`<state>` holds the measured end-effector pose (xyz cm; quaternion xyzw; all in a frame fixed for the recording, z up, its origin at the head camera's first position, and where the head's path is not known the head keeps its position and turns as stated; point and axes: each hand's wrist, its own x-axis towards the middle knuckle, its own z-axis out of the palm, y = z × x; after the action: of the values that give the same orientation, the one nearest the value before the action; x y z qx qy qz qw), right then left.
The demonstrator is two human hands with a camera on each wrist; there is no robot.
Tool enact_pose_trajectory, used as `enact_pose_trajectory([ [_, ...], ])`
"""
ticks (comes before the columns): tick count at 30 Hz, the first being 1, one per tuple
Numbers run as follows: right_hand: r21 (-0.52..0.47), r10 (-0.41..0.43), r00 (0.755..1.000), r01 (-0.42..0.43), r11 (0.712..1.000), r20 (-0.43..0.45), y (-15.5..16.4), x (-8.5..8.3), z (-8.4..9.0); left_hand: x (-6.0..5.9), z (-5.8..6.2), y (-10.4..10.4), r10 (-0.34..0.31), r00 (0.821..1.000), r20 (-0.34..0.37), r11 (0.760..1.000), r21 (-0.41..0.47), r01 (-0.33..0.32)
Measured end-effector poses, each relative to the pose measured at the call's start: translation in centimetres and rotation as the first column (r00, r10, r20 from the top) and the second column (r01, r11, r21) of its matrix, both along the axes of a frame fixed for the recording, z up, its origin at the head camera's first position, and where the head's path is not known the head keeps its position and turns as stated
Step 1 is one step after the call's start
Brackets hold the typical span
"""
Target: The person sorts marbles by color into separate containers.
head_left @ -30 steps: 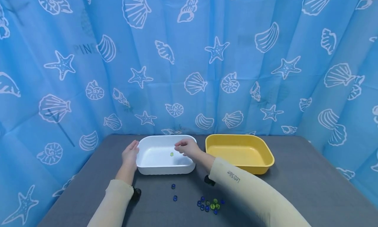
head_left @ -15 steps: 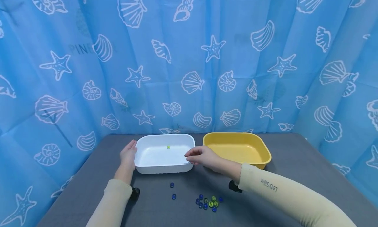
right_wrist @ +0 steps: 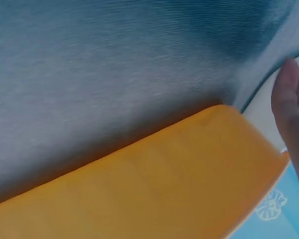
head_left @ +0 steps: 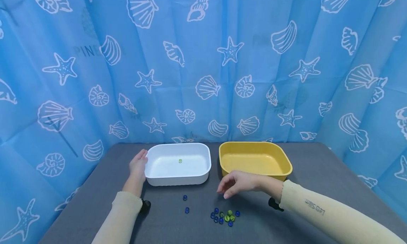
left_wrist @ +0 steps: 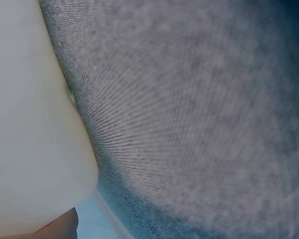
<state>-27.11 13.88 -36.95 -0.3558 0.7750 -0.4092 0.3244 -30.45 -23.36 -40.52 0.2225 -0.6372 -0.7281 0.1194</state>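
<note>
My left hand (head_left: 138, 166) rests against the left side of a white plastic basin (head_left: 178, 181), its fingers lying along the rim. Inside that basin sits one yellow-green marble (head_left: 180, 161). My right hand (head_left: 240, 182) hovers in front of the yellow basin (head_left: 279, 176), thumb and fingers apart with nothing between them. Just below it on the table lies a cluster of blue marbles (head_left: 221, 220) and yellow-green marbles (head_left: 232, 218). Two blue marbles, one nearer (head_left: 187, 210) and one farther (head_left: 185, 197), lie apart in front of the white basin.
Both basins stand side by side at the back of a grey cloth-covered table (head_left: 171, 226), with a narrow gap between them. A blue curtain (head_left: 197, 60) with white seashell prints hangs directly behind and around the sides.
My right hand has moved from over the white basin rightward and toward me, near the marble cluster, its fingers spreading. The yellow-green marble has rolled inside the basin. The left hand stays put.
</note>
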Motion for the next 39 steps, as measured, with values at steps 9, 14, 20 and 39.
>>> enact_pose_trajectory([
  [9,0.072,0.156,0.979,-0.166,0.983,0.130,1.6,-0.5,-2.4,0.1,0.1,0.2,0.011,1.000,0.014,1.000,-0.012,-0.011],
  [14,0.091,0.225,0.971,-0.232,0.968,0.088,2.2,-2.5,-5.6,0.2,0.1,0.4,0.003,1.000,0.007,1.000,-0.012,-0.003],
  [20,0.089,0.295,0.955,-0.296,0.951,0.020,2.7,-5.2,-9.6,0.3,0.1,0.3,-0.010,1.000,-0.003,1.000,-0.016,0.010],
  [39,0.190,0.134,0.990,-0.138,0.972,0.032,0.3,-0.3,-3.4,0.2,0.1,0.3,-0.002,1.000,-0.003,1.000,-0.007,0.002],
])
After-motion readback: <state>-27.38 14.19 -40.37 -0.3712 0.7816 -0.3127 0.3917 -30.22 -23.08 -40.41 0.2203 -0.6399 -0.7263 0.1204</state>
